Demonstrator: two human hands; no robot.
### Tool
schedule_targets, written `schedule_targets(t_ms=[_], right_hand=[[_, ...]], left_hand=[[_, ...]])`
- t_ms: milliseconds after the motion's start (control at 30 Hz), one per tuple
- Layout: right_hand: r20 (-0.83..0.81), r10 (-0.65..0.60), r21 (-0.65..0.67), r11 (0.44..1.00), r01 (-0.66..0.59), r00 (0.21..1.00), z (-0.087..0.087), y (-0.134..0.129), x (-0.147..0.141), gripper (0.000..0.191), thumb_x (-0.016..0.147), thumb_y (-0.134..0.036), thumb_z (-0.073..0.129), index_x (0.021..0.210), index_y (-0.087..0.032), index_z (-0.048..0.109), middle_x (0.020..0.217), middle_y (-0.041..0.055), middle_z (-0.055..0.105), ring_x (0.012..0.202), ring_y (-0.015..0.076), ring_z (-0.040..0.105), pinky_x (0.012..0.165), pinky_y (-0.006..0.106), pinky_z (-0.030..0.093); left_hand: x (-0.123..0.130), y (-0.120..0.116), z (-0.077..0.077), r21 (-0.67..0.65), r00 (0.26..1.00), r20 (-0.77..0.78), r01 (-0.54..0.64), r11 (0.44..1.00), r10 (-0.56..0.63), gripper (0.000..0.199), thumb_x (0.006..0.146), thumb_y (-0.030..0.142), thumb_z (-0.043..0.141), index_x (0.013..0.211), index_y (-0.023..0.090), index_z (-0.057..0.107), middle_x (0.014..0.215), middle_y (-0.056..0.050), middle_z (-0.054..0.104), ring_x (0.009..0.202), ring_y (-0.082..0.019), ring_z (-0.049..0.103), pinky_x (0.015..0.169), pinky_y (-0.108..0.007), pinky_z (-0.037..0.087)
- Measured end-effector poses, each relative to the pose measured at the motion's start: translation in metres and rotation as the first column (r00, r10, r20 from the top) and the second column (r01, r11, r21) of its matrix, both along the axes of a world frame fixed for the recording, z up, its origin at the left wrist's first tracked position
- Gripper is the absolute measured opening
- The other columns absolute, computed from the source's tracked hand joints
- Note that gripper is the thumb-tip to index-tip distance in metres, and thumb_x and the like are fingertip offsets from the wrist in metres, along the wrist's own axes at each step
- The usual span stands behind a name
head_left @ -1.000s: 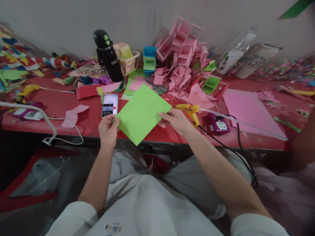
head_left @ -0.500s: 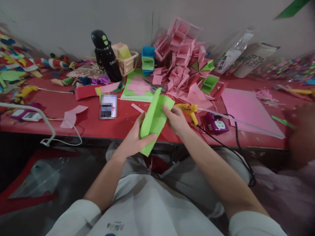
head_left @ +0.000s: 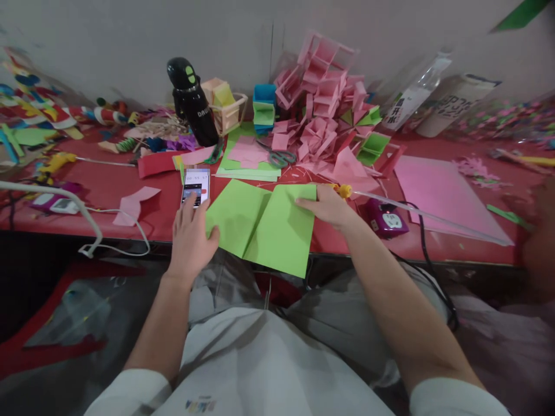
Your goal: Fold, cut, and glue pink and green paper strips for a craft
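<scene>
A sheet of green paper (head_left: 284,228) with a crease down its middle lies spread at the table's front edge, its lower part jutting over my lap. My right hand (head_left: 332,205) grips its right upper edge, thumb on top and the other fingers out of sight beneath. At its left side my left hand (head_left: 193,234) is open, fingers apart, with the fingertips over the lower part of a phone (head_left: 196,180). Whether they touch the screen I cannot tell. A yellow glue gun (head_left: 344,190) lies partly hidden behind my right hand.
Behind the paper lie scissors (head_left: 280,157) and a heap of pink folded paper pieces (head_left: 318,124). A black bottle (head_left: 195,110) stands at the back left. To the right are a purple power socket (head_left: 385,218), a clear glue stick (head_left: 427,215) and a pink sheet (head_left: 442,190).
The green paper was folded up between both hands; now it is opened out flat and lower. My left hand has let go and moved left to the phone. My right hand moved slightly right.
</scene>
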State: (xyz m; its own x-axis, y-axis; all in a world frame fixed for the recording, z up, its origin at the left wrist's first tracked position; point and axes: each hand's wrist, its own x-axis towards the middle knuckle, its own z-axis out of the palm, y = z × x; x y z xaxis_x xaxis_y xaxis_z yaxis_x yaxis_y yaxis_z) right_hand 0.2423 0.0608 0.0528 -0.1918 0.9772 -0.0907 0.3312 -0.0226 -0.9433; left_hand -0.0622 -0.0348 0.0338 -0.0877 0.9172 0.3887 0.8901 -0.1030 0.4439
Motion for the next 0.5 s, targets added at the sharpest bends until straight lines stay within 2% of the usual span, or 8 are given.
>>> schedule_targets(t_ms=[67, 100, 167, 233, 300, 367, 433, 500], right_hand=[[0.182, 0.007, 0.050, 0.999, -0.017, 0.983, 0.000, 0.000, 0.000, 0.004, 0.078, -0.019, 0.070, 0.077, -0.019, 0.067, 0.084, 0.0057, 0.075, 0.076, 0.0212, 0.068, 0.071, 0.035, 0.057], [0.252, 0.012, 0.069, 0.997, -0.031, 0.968, 0.000, 0.000, -0.001, 0.009, 0.079, -0.019, 0.068, 0.072, -0.019, 0.063, 0.080, 0.0051, 0.073, 0.073, 0.0207, 0.066, 0.068, 0.033, 0.055], [0.339, 0.031, 0.092, 0.994, -0.066, 0.940, -0.001, 0.000, -0.003, 0.016, 0.081, -0.017, 0.064, 0.067, -0.021, 0.057, 0.074, 0.0039, 0.069, 0.068, 0.0193, 0.063, 0.063, 0.032, 0.051], [0.397, 0.043, 0.108, 0.990, -0.093, 0.917, -0.002, -0.001, -0.006, 0.018, 0.083, -0.018, 0.061, 0.066, -0.022, 0.053, 0.072, 0.0034, 0.066, 0.065, 0.0186, 0.061, 0.061, 0.031, 0.048], [0.475, 0.018, 0.128, 0.988, -0.090, 0.880, -0.004, -0.002, -0.008, 0.019, 0.085, -0.022, 0.060, 0.067, -0.022, 0.053, 0.070, 0.0043, 0.065, 0.065, 0.0195, 0.061, 0.063, 0.031, 0.048], [0.587, -0.037, 0.140, 0.988, -0.057, 0.809, -0.004, -0.004, -0.008, 0.023, 0.087, -0.031, 0.062, 0.068, -0.022, 0.054, 0.070, 0.0066, 0.066, 0.068, 0.0221, 0.063, 0.066, 0.032, 0.048], [0.687, -0.061, 0.130, 0.991, -0.040, 0.724, -0.004, -0.007, -0.008, 0.026, 0.088, -0.038, 0.063, 0.070, -0.021, 0.056, 0.071, 0.0099, 0.067, 0.074, 0.0255, 0.066, 0.067, 0.033, 0.048], [0.731, -0.018, 0.067, 0.997, -0.046, 0.682, -0.004, -0.009, -0.006, 0.028, 0.090, -0.039, 0.060, 0.069, -0.020, 0.057, 0.068, 0.0113, 0.067, 0.074, 0.0264, 0.068, 0.068, 0.033, 0.049]], left_hand=[[0.009, 0.007, 0.008, -0.016, 0.989, -0.057, 0.139, 0.990, -0.139, 0.040, 0.089, 0.020, 0.055, 0.128, 0.022, 0.063, 0.146, -0.011, 0.056, 0.144, -0.035, 0.041, 0.122, -0.062, 0.025], [0.016, 0.014, 0.010, -0.033, 0.972, -0.049, 0.227, 0.973, -0.228, 0.035, 0.092, 0.020, 0.051, 0.124, 0.023, 0.066, 0.140, -0.009, 0.062, 0.139, -0.031, 0.049, 0.121, -0.058, 0.030], [0.031, 0.030, 0.010, -0.111, 0.916, -0.008, 0.397, 0.911, -0.400, 0.038, 0.096, 0.021, 0.043, 0.126, 0.022, 0.066, 0.142, -0.008, 0.061, 0.137, -0.026, 0.051, 0.117, -0.049, 0.040], [0.044, 0.049, 0.003, -0.175, 0.909, -0.026, 0.405, 0.897, -0.415, 0.043, 0.096, 0.021, 0.040, 0.133, 0.018, 0.062, 0.149, -0.010, 0.055, 0.141, -0.026, 0.048, 0.118, -0.047, 0.039], [0.053, 0.063, -0.007, -0.262, 0.894, -0.063, 0.415, 0.872, -0.444, 0.050, 0.096, 0.020, 0.037, 0.143, 0.015, 0.052, 0.160, -0.012, 0.040, 0.149, -0.026, 0.036, 0.123, -0.048, 0.030], [0.056, 0.072, -0.017, -0.347, 0.884, -0.097, 0.401, 0.848, -0.458, 0.057, 0.095, 0.019, 0.036, 0.151, 0.013, 0.043, 0.166, -0.012, 0.029, 0.154, -0.028, 0.026, 0.125, -0.051, 0.023], [0.057, 0.075, -0.023, -0.389, 0.884, -0.126, 0.373, 0.842, -0.450, 0.060, 0.095, 0.021, 0.036, 0.154, 0.014, 0.039, 0.167, -0.010, 0.026, 0.154, -0.029, 0.024, 0.125, -0.053, 0.022], [0.057, 0.075, -0.027, -0.381, 0.890, -0.150, 0.350, 0.856, -0.431, 0.060, 0.096, 0.024, 0.035, 0.155, 0.016, 0.038, 0.166, -0.009, 0.029, 0.153, -0.028, 0.027, 0.124, -0.052, 0.024]])
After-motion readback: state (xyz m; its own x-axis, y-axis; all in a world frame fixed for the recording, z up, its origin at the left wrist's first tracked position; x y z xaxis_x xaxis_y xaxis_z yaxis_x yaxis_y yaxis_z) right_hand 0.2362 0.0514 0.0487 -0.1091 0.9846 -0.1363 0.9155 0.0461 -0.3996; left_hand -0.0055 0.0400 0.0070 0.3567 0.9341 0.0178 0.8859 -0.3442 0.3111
